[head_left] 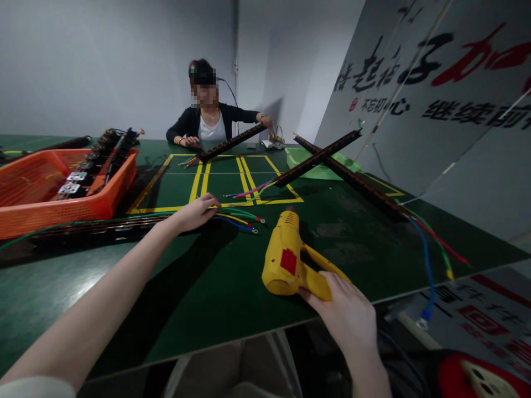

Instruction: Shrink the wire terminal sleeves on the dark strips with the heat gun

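A yellow heat gun (283,251) with a red patch on its side is gripped by its handle in my right hand (346,309). Its nozzle points away from me over the green table. My left hand (198,213) reaches across and closes around a bundle of wires (236,219) in green, yellow and blue, tipped with ring terminals. These wires come from a long black strip (124,228) lying along the table at the left. Just beyond the nozzle is another black strip (319,158) with coloured wires at its near end.
An orange basket (120,193) holding black parts stands at the left. A pale green basket (295,157) sits under crossed strips at the back right. Wires (425,265) overhang the right table edge. Across the table (232,309), a person (215,119) holds another strip (232,142).
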`<state>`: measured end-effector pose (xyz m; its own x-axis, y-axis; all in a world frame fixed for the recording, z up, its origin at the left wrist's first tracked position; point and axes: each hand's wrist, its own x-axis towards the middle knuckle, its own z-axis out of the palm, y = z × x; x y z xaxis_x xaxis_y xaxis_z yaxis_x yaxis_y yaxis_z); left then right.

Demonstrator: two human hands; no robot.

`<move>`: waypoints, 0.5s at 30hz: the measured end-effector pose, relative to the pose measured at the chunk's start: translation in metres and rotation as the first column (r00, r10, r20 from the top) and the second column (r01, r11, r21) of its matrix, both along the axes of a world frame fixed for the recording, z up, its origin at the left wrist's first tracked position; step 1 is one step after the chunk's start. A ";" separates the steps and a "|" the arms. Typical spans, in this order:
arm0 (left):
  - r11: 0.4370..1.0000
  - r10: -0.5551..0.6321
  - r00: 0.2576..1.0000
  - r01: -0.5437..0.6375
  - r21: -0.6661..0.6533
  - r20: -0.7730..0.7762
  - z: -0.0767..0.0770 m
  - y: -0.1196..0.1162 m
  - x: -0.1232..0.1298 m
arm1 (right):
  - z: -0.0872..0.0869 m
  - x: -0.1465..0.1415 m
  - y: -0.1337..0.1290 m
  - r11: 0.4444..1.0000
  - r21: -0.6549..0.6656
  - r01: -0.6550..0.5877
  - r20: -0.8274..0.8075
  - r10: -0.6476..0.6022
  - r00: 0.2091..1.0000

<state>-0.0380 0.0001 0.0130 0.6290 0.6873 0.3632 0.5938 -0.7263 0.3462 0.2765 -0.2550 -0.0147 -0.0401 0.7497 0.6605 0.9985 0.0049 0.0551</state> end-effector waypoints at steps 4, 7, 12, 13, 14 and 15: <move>0.993 0.113 0.991 -0.110 0.039 -0.073 0.026 0.001 -0.021 | 0.004 0.025 0.014 0.997 -0.070 -0.038 -0.119 0.029 0.992; 0.970 0.244 0.961 -0.244 0.015 -0.131 0.051 -0.003 -0.042 | 0.010 0.039 0.024 0.991 -0.084 -0.101 -0.170 0.086 0.982; 0.878 0.457 0.868 -0.476 -0.057 -0.195 0.084 -0.013 -0.078 | 0.042 0.020 0.031 0.971 -0.050 -0.232 -0.249 0.213 0.945; 0.863 0.488 0.852 -0.503 -0.039 -0.190 0.089 -0.015 -0.085 | 0.050 0.007 0.034 0.965 -0.055 -0.255 -0.247 0.234 0.940; 0.851 0.514 0.838 -0.525 -0.017 -0.183 0.094 -0.017 -0.092 | 0.059 -0.010 0.039 0.957 -0.081 -0.277 -0.238 0.251 0.938; 0.837 0.538 0.824 -0.547 0.003 -0.177 0.098 -0.020 -0.098 | 0.067 -0.028 0.046 0.942 -0.127 -0.310 -0.215 0.279 0.936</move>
